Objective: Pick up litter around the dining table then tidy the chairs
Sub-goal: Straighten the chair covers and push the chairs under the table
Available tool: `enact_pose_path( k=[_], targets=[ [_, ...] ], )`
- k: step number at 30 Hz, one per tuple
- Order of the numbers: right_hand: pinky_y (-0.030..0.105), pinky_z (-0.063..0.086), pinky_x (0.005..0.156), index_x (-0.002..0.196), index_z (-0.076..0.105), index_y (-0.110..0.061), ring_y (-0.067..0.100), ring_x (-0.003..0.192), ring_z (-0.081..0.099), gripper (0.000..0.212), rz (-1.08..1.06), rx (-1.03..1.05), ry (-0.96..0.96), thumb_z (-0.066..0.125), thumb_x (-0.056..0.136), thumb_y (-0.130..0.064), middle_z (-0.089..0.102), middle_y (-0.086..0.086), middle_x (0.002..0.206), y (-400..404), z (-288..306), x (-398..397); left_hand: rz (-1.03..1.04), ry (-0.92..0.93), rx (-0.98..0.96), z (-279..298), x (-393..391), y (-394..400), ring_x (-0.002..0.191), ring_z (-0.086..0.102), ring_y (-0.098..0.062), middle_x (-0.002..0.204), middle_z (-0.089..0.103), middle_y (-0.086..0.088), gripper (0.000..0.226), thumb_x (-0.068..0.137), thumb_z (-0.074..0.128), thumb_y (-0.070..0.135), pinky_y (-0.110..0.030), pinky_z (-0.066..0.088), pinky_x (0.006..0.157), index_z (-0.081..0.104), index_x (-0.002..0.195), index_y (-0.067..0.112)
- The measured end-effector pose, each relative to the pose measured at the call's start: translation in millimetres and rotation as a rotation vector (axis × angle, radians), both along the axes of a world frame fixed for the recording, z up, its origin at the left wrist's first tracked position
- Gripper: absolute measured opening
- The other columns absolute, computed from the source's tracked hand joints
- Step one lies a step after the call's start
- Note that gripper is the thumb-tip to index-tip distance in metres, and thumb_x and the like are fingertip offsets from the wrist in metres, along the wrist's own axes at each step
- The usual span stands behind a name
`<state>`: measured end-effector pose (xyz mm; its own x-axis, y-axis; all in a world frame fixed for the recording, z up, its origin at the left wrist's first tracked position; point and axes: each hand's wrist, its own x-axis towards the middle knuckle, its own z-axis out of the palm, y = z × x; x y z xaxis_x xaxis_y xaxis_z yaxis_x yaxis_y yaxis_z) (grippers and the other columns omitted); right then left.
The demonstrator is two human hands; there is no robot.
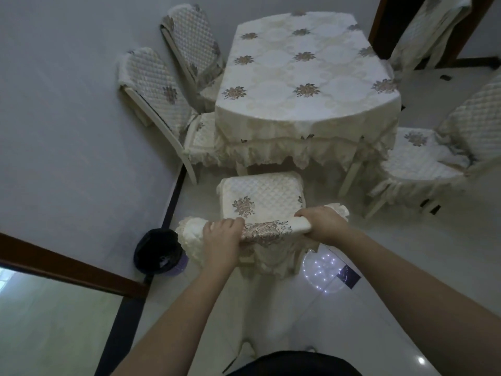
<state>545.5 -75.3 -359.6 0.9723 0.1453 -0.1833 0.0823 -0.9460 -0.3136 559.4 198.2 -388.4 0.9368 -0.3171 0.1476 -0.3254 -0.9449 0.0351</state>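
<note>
Hands grasp the top rail of a near chair (261, 204) facing the dining table (306, 74): the left hand (221, 240) curls over the rail's left part, the right hand (322, 223) over its right end, both on the quilted cream cover. Its seat stands just short of the table's frilled near edge. Two more chairs (162, 93) stand along the table's left side against the wall, their seats tucked partly under the cloth. Another chair (428, 158) sits at the right, pulled out and angled away from the table, and a further one (423, 33) stands at the far right. A black-lined bin (158, 252) rests on the floor by the wall, just left of the held chair. Litter on the floor cannot be made out.
</note>
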Motion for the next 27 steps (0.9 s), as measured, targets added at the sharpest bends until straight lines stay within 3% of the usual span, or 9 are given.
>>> enact_pose_path(
  k=[4, 10, 12, 15, 17, 23, 27],
  targets=[
    [0.034, 0.045, 0.087, 0.111, 0.065, -0.029, 0.020, 0.099, 0.061, 0.038, -0.030, -0.043, 0.002, 0.070, 0.073, -0.026, 0.068, -0.004, 0.105, 4.3, 3.2, 0.2, -0.019, 0.036, -0.076, -7.6, 20.6, 50.6, 0.095, 0.062, -0.022, 0.094, 0.068, 0.006, 0.050, 0.064, 0.075, 0.059, -0.046, 0.037, 0.096, 0.065, 0.103, 0.028],
    [0.032, 0.045, 0.081, 0.112, 0.064, -0.030, 0.018, 0.095, 0.064, 0.030, 0.028, -0.226, -0.006, 0.061, 0.084, -0.023, 0.070, -0.005, 0.101, 5.4, 8.9, 0.0, -0.147, 0.118, -0.029, -10.7, 40.6, 61.2, 0.106, 0.057, -0.019, 0.106, 0.064, 0.009, 0.062, 0.064, 0.075, 0.060, -0.049, 0.039, 0.097, 0.057, 0.117, 0.033],
    [0.031, 0.041, 0.078, 0.114, 0.063, -0.030, 0.018, 0.096, 0.063, 0.030, 0.037, -0.263, -0.018, 0.059, 0.086, -0.021, 0.069, -0.005, 0.101, 8.1, 12.8, -0.9, -0.183, 0.137, 0.005, -10.3, 46.9, 63.6, 0.096, 0.062, -0.021, 0.096, 0.068, 0.005, 0.057, 0.063, 0.076, 0.057, -0.044, 0.045, 0.090, 0.062, 0.111, 0.030],
    [0.032, 0.042, 0.081, 0.116, 0.063, -0.030, 0.018, 0.098, 0.063, 0.033, 0.047, -0.270, -0.023, 0.058, 0.086, -0.017, 0.069, -0.005, 0.105, 8.6, 14.4, 0.4, -0.262, 0.130, 0.065, -5.3, 53.2, 64.8, 0.064, 0.064, -0.026, 0.066, 0.064, 0.001, 0.036, 0.058, 0.082, 0.047, -0.033, 0.047, 0.062, 0.065, 0.079, 0.022],
    [0.032, 0.044, 0.082, 0.117, 0.063, -0.031, 0.016, 0.098, 0.063, 0.036, 0.056, -0.290, -0.025, 0.057, 0.085, -0.016, 0.069, -0.007, 0.105, 7.5, 14.8, 0.9, -0.299, 0.115, 0.063, -3.2, 53.8, 65.1, 0.055, 0.060, -0.026, 0.060, 0.060, 0.000, 0.036, 0.054, 0.085, 0.043, -0.030, 0.046, 0.053, 0.063, 0.072, 0.020],
    [0.028, 0.042, 0.076, 0.105, 0.064, -0.030, 0.014, 0.094, 0.062, 0.025, 0.048, -0.315, -0.015, 0.059, 0.083, -0.018, 0.068, -0.009, 0.099, -4.7, 22.0, 0.1, -0.323, 0.055, 0.007, -3.6, 56.7, 57.3, 0.059, 0.059, -0.023, 0.064, 0.059, 0.003, 0.032, 0.057, 0.081, 0.036, -0.030, 0.042, 0.053, 0.059, 0.076, 0.022],
    [0.026, 0.035, 0.071, 0.116, 0.060, -0.032, 0.013, 0.099, 0.060, 0.033, 0.025, -0.315, 0.011, 0.062, 0.083, -0.023, 0.066, -0.009, 0.107, -18.3, 33.1, -7.0, -0.330, 0.032, 0.003, 8.6, 61.2, 41.3, 0.059, 0.059, -0.022, 0.064, 0.060, 0.003, 0.035, 0.053, 0.087, 0.031, -0.031, 0.043, 0.051, 0.061, 0.076, 0.023]
  ],
)
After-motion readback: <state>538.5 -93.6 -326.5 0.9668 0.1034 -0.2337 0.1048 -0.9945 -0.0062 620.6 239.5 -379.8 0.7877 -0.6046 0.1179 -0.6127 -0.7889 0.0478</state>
